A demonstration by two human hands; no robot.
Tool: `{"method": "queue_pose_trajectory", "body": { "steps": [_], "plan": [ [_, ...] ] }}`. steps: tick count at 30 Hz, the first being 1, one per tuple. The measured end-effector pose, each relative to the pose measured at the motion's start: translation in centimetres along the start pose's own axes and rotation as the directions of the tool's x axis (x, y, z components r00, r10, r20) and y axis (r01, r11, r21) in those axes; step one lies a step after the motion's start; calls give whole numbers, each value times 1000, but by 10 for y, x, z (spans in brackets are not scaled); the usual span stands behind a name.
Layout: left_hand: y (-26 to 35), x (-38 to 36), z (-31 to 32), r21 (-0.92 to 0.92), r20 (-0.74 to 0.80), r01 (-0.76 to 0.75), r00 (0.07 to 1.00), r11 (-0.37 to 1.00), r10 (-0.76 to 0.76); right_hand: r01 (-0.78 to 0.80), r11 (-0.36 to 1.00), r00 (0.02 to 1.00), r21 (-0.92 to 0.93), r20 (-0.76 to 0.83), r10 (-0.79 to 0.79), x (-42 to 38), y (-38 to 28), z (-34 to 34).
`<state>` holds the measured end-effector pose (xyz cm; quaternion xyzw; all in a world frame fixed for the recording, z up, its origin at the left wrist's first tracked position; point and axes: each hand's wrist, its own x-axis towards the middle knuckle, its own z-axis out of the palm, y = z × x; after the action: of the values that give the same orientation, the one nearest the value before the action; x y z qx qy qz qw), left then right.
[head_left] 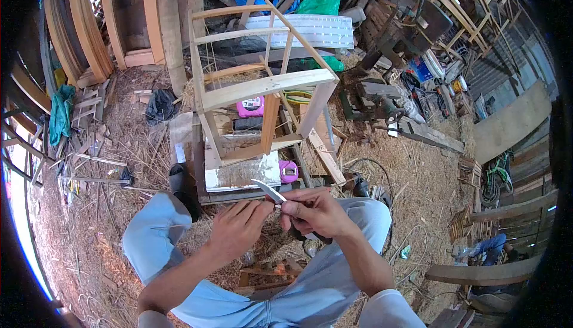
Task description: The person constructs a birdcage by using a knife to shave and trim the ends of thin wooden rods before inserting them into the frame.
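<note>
In the head view, a knife with a short curved metal blade (270, 192) points up and to the left above my lap. My right hand (316, 213) is closed around its handle end, with the thumb against the base of the blade. The fingers of my left hand (240, 225) are pinched together beside the blade, close to the right fingertips. Whatever lies between the left fingers is hidden. Just beyond my hands a wooden frame (268, 88) of pale slats stands on a low worktable (239, 179). A pink tape measure (289, 171) lies at the table's near side.
A second pink tape measure (250, 106) sits inside the frame. Curved wooden pieces (89, 26) lean at the left. A dark machine (373, 101) stands to the right of the frame. Shavings and scraps cover the floor (89, 226). A black cable (382, 176) runs near my right knee.
</note>
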<state>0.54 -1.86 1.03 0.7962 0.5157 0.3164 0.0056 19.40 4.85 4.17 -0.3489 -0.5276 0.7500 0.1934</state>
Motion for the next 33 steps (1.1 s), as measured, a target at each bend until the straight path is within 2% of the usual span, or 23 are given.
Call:
{"method": "queue_pose_trajectory", "body": {
  "steps": [3,4,9,13,15,17,18,19,20,22,24,25,26,28,29,31,33],
  "plan": [
    [0,5,-5,71,27,-45,999,996,43,-48,999,998,20,-30,49,-3,-6,-2],
    [0,9,-9,98,37,-72,997,993,69,-11,1000,1000,18,-29,12,-3,-6,-1],
    [-3,9,-8,142,25,-116,993,983,113,-17,999,995,34,-99,20,-6,-6,2],
    [-3,10,-9,88,56,-75,996,993,70,10,1000,984,5,-178,-9,-8,-3,6],
    [-4,10,-9,75,58,-60,997,995,56,47,999,985,-4,-168,-47,-8,0,5],
    [-7,9,-10,51,-13,-28,999,998,29,87,996,983,-11,-160,-88,-9,0,-9],
    [-16,6,-14,54,-15,-30,999,998,31,127,992,904,13,-413,-110,-13,-5,-31],
    [-29,0,-21,24,-81,75,994,997,-73,169,985,761,26,-638,-114,-15,-7,-45],
    [-38,-2,-26,-10,-142,172,975,985,-172,176,984,760,28,-640,-117,-16,-3,-47],
    [-35,1,-18,2,-109,152,983,988,-151,286,939,859,191,-485,-163,-16,-1,-45],
    [-26,8,-14,-22,-62,122,991,992,-123,214,958,970,190,-154,-186,-12,3,-29],
    [-23,11,-14,-30,-56,122,991,992,-123,84,983,992,165,-104,-68,-11,0,-18],
    [-21,14,-15,5,-62,90,994,996,-90,81,993,993,89,-89,-74,-7,-4,-2],
    [-16,18,-14,36,-62,51,997,998,-48,109,987,992,122,-71,-101,6,9,9],
    [-11,18,-13,27,-79,27,997,999,-25,136,979,990,149,-44,-131,9,12,10],
    [-9,18,-13,16,-96,5,995,1000,-4,132,971,989,199,-90,-116,10,10,9],
    [-12,19,-15,-80,-90,1,996,997,-8,140,970,990,198,-39,-135,9,4,7]
  ]
}}
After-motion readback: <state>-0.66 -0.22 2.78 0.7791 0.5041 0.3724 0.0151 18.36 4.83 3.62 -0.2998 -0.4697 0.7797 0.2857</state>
